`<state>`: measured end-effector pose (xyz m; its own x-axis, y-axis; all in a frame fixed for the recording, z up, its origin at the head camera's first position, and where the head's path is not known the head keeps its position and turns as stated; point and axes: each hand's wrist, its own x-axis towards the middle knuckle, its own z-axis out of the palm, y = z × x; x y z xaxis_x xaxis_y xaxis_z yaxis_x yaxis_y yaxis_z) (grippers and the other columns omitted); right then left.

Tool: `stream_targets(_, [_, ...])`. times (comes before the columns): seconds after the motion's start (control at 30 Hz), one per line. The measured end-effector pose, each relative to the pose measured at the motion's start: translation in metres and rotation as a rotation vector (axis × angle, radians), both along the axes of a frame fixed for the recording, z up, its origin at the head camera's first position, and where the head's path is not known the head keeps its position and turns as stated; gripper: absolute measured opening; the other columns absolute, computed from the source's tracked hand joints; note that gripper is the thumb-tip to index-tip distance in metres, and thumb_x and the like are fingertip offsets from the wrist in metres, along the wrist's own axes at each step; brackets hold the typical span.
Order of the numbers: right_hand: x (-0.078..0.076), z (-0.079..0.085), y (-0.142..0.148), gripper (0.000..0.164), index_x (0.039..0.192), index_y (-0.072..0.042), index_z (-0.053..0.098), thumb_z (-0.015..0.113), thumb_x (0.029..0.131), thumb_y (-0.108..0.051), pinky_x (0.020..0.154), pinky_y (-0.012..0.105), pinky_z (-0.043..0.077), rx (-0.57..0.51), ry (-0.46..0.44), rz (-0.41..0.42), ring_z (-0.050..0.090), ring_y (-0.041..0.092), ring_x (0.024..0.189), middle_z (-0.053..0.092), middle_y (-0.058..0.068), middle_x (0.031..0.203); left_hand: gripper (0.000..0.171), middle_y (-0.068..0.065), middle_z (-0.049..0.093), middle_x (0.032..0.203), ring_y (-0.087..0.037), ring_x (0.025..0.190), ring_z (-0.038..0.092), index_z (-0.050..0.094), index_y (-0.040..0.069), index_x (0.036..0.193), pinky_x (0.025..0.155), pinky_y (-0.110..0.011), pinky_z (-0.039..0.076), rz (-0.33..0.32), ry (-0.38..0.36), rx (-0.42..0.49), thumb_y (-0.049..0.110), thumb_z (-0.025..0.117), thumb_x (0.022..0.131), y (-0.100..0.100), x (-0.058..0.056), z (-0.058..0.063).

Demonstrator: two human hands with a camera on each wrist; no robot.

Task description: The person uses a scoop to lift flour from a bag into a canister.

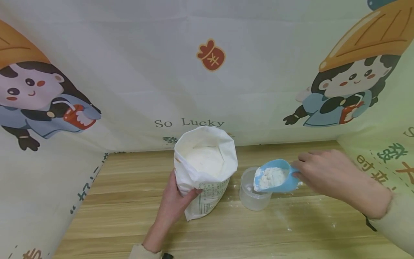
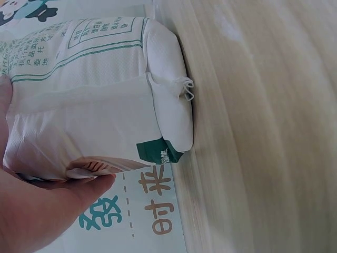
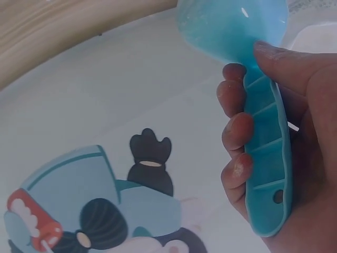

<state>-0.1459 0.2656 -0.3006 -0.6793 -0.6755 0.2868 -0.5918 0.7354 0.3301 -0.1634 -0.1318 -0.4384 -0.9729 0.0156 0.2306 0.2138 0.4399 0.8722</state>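
A white woven bag [image 1: 211,196] with green print stands open at the top, and white powder [image 1: 205,160] fills it inside. My left hand [image 1: 174,205] holds the bag at its near left side, thumb across the front; the left wrist view shows the bag's stitched base [image 2: 171,89] on the table. My right hand [image 1: 333,176] grips the handle [image 3: 267,153] of a light blue scoop [image 1: 289,184]. A heap of white powder [image 1: 273,176] lies in the scoop, which is over the right part of a clear round plastic container [image 1: 253,202]. The container's inside is partly hidden by it.
The wood-grain table [image 1: 123,201] has specks of white powder around the container and to its right. Behind and at both sides hangs a pale printed cloth [image 1: 142,72] with cartoon figures and lettering.
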Motion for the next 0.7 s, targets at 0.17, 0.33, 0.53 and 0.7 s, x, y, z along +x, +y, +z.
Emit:
stream_targets(0.17, [-0.002,0.004,-0.010,0.024,0.079,-0.015,0.070,0.089,0.081,-0.029,0.042,0.030,0.037,0.052,-0.015,-0.007,0.047,0.013,0.055,0.050,-0.006,0.067,0.092,-0.016,0.060,0.135,-0.035,0.119,0.061,0.034,0.009,0.156,0.099,-0.055,0.051,-0.004,0.008,-0.007,0.018,0.088,0.081,-0.001,0.001,0.000])
stream_targets(0.33, [-0.005,0.006,-0.017,0.025,0.077,-0.013,0.069,0.089,0.080,-0.027,0.044,0.031,0.042,0.076,0.010,0.023,0.055,0.016,0.058,0.053,-0.004,0.068,0.093,-0.015,0.059,0.136,-0.033,0.119,0.061,0.034,0.012,0.157,0.099,-0.053,0.051,-0.006,0.003,0.002,0.018,0.088,0.081,0.000,0.001,0.000])
stream_targets(0.53, [-0.006,0.007,-0.023,0.026,0.076,-0.011,0.069,0.090,0.078,-0.025,0.045,0.031,0.043,0.109,0.050,0.046,0.056,0.018,0.059,0.055,-0.002,0.068,0.094,-0.015,0.059,0.136,-0.033,0.120,0.060,0.033,0.011,0.157,0.100,-0.053,0.051,-0.009,0.003,0.002,0.018,0.089,0.081,0.000,0.001,0.000])
stream_targets(0.7, [-0.007,0.009,-0.027,0.027,0.072,-0.012,0.066,0.091,0.078,-0.022,0.046,0.031,0.043,0.137,0.077,0.054,0.053,0.018,0.057,0.053,-0.002,0.066,0.094,-0.015,0.059,0.135,-0.033,0.120,0.060,0.034,0.011,0.157,0.100,-0.053,0.050,-0.012,0.003,0.017,0.017,0.089,0.081,0.000,0.001,0.001])
